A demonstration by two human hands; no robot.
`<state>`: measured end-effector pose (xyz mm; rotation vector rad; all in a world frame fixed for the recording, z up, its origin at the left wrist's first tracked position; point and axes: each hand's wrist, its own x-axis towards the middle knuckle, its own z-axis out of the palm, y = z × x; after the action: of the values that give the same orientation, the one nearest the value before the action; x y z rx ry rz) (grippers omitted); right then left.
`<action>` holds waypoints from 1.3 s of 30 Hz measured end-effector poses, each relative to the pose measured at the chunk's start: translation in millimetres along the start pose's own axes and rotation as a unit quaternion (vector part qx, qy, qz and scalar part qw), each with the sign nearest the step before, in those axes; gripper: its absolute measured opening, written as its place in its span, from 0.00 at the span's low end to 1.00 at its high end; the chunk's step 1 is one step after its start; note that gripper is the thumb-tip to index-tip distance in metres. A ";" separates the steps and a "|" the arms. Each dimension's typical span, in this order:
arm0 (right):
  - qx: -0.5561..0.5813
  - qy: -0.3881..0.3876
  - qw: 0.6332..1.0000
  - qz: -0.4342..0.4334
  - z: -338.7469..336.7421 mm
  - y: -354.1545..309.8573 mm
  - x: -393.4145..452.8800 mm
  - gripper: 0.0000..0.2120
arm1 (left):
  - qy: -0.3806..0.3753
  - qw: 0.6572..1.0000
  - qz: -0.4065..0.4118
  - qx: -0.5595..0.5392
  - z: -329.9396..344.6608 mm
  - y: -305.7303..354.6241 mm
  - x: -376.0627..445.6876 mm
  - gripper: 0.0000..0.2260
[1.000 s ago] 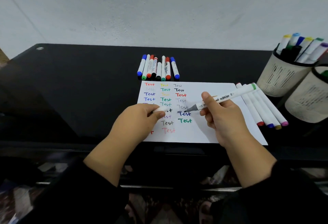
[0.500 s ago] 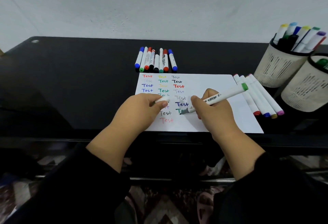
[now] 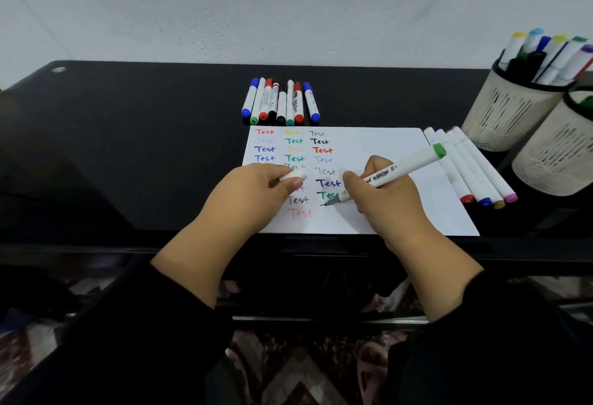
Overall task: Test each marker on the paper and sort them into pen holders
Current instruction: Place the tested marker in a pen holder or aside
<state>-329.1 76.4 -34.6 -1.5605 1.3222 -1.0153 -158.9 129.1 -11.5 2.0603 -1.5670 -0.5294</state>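
A white sheet of paper (image 3: pixel 398 151) lies on the black desk, covered on its left with rows of coloured "Test" words. My right hand (image 3: pixel 382 205) grips a white marker with a green end (image 3: pixel 404 169), its tip touching the paper below the green "Test". My left hand (image 3: pixel 253 193) pinches the marker's white cap (image 3: pixel 293 176) above the paper. Several white markers (image 3: pixel 471 167) lie along the paper's right edge. Several whiteboard markers (image 3: pixel 280 103) lie in a row behind the paper.
Two cream mesh pen holders stand at the right: the far one (image 3: pixel 503 112) holds several markers, the near one (image 3: pixel 555 157) is cut off by the frame edge. The black desk (image 3: pixel 128 148) meets a white wall at the back.
My right hand has brought the marker down and towards me, from mid-air over the blue "Test" to touching the paper below the green one. The left hand still holds the cap.
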 end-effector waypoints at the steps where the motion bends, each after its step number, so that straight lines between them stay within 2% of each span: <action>1: 0.001 -0.003 1.000 -0.001 -0.3 0.6 0.0 0.17 | -0.002 1.000 0.000 0.002 0.3 0.3 0.1 0.17; 15: 0.010 0.015 1.000 -0.012 -1.7 2.3 0.6 0.20 | 0.006 1.000 0.000 -0.015 1.0 -0.3 -0.7 0.14; 21: 0.018 0.037 0.999 -0.010 -4.3 -0.3 0.4 0.19 | 0.007 1.000 0.003 -0.012 1.5 -1.8 0.6 0.14; 39: 0.036 0.037 0.999 0.009 -7.1 -7.8 -3.1 0.17 | -0.001 1.000 0.009 0.003 1.6 -2.1 0.6 0.16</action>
<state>-333.7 79.6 -25.2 -1.4666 1.3344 -1.1067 -158.1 128.8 -14.1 2.0489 -1.5903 -0.5210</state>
